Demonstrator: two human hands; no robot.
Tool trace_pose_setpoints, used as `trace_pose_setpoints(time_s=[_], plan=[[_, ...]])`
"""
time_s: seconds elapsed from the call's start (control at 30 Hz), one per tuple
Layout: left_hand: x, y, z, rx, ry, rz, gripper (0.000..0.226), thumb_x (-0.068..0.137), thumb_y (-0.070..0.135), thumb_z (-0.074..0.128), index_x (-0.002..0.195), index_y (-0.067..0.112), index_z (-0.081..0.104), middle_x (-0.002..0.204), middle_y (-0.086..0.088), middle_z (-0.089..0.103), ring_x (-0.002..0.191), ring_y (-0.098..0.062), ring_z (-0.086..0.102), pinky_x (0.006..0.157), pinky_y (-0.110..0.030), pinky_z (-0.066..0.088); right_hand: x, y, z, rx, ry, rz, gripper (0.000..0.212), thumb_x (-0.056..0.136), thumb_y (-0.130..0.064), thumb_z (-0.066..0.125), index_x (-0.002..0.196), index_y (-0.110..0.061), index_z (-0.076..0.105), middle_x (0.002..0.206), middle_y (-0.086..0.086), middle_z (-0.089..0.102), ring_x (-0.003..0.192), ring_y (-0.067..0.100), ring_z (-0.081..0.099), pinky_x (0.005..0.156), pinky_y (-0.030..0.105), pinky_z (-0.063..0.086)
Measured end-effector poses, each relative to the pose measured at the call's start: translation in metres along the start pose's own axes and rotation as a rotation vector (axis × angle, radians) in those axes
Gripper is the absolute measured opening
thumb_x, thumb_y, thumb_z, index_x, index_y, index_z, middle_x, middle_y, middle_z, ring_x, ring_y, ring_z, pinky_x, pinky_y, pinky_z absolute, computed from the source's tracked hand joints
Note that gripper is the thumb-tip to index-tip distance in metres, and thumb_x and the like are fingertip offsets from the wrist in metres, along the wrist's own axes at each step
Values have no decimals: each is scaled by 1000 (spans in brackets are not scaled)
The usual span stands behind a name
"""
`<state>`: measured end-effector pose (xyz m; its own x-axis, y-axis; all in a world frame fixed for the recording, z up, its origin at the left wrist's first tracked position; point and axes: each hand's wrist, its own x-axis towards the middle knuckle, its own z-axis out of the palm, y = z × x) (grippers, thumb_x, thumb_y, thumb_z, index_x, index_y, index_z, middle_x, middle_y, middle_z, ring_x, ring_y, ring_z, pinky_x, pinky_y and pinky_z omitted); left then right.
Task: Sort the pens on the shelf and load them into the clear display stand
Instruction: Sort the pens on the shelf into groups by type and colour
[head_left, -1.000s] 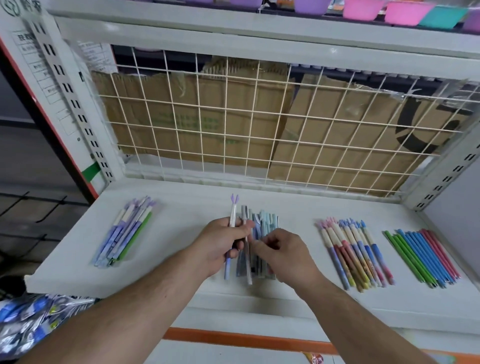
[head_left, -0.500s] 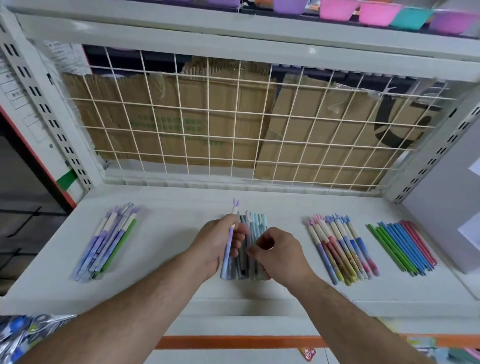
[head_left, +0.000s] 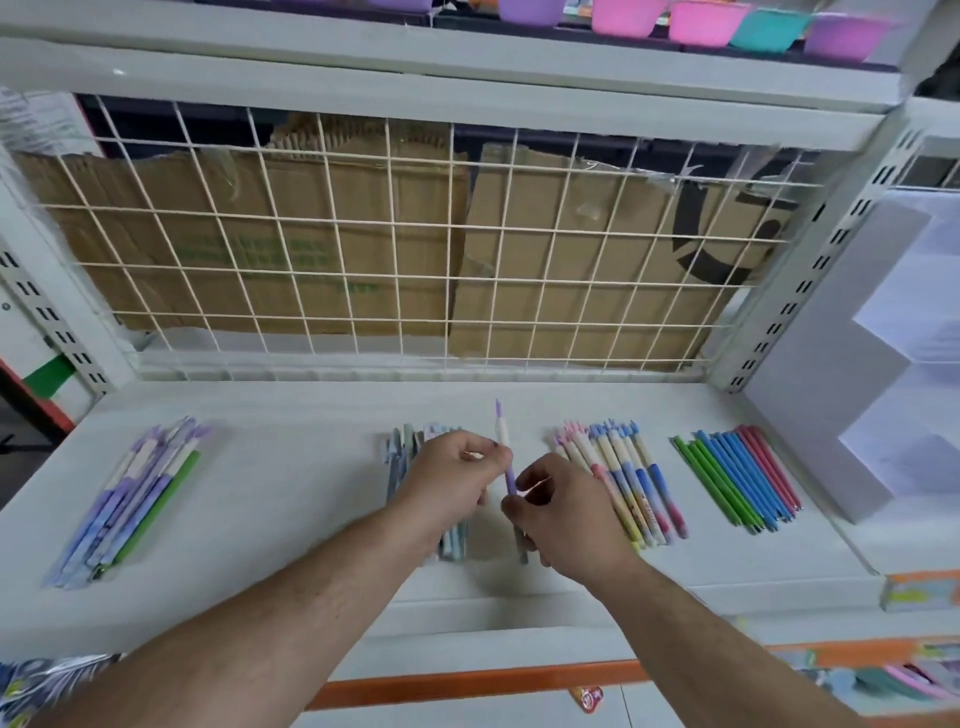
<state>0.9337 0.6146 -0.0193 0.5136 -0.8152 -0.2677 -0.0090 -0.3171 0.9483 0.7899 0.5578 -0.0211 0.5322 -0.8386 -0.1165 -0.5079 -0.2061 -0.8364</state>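
One white shelf (head_left: 291, 467) carries everything. Along its back edge stands one white wire grid (head_left: 395, 270), and behind the grid lean two brown cardboard sheets (head_left: 311, 234). At the shelf's right edge sits one pale stepped display stand (head_left: 831, 415), with no pens showing in it. On the board above, at least five plastic bowls (head_left: 628, 21) show in a row: purple, two pink, teal, purple.

Two bare forearms reach in from the front edge. The left hand (head_left: 452, 483) and the right hand (head_left: 571, 525) meet over the middle of the shelf, both holding the same pen.

Four piles of pens lie on the shelf, all pointing from front to back. Nearest the left edge is the lavender pile (head_left: 130, 499), with a single green pen (head_left: 166, 499) on its right side (the lavender ones are too blurred to count). In the middle, partly hidden under the left hand, is a grey-blue pile (head_left: 402, 457). Just right of the hands is a patterned pile (head_left: 623, 478) with pink and blue caps. Beside that, near the stand, the plain-coloured pile (head_left: 737, 478) runs green, then blue, then pink-red.

One purple-and-white pen (head_left: 502, 434) is lifted above the shelf between the middle and patterned piles, its purple tip toward the back edge. The left hand pinches it at thumb and forefinger; the right hand's fingertips pinch it lower down.
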Motion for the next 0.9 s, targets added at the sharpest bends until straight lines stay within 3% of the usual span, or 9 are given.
trace_pose_setpoints(time_s=[0.13, 0.23, 0.33, 0.47, 0.57, 0.67, 0.9], plan=[[2, -4, 17, 412, 93, 149, 10, 83, 35, 69, 89, 34, 61, 88, 12, 64, 72, -3, 62, 55, -13, 42, 8, 22, -20, -414, 103, 18, 15, 89, -29, 70, 98, -21, 61, 73, -10, 62, 59, 11, 59, 44, 21, 37], [1, -12, 27, 746, 107, 324, 13, 86, 40, 64, 98, 35, 62, 96, 13, 57, 88, -10, 58, 76, -26, 49, 14, 32, -30, -598, 54, 44, 11, 92, -30, 62, 97, -21, 59, 78, -6, 59, 67, 14, 56, 45, 20, 27], [0, -15, 37, 925, 115, 370, 27, 90, 44, 58, 113, 32, 62, 108, 9, 55, 98, -16, 58, 82, -33, 51, 18, 37, -34, -670, 36, 38, 13, 98, -32, 54, 93, -20, 51, 81, -4, 57, 70, 16, 53, 45, 24, 26], [-1, -20, 45, 1051, 138, 439, 28, 93, 39, 55, 117, 27, 60, 114, 4, 56, 107, -20, 55, 84, -33, 48, 21, 40, -37, -680, 24, -2, 16, 99, -33, 52, 103, -18, 56, 94, 1, 67, 80, 20, 62, 61, 27, 42], [-1, -20, 44, 1109, 167, 450, 27, 93, 39, 54, 115, 25, 61, 114, 3, 56, 109, -21, 53, 87, -35, 48, 20, 42, -40, -759, 56, -85, 14, 97, -34, 51, 103, -22, 56, 86, -3, 62, 69, 18, 57, 51, 26, 36], [-2, -19, 38, 1119, 195, 439, 28, 92, 40, 53, 114, 25, 61, 113, 3, 57, 108, -21, 52, 88, -35, 46, 21, 39, -37, -780, 76, -233, 17, 95, -38, 54, 105, -24, 56, 97, -4, 62, 69, 17, 53, 53, 26, 34], [-15, -15, -7, 1102, 317, 396, 24, 91, 38, 54, 111, 25, 62, 112, 2, 60, 105, -22, 54, 86, -35, 46, 28, 9, -10, -757, 68, -450, 31, 91, -44, 60, 116, -26, 62, 114, -5, 63, 107, 18, 60, 69, 28, 48]])
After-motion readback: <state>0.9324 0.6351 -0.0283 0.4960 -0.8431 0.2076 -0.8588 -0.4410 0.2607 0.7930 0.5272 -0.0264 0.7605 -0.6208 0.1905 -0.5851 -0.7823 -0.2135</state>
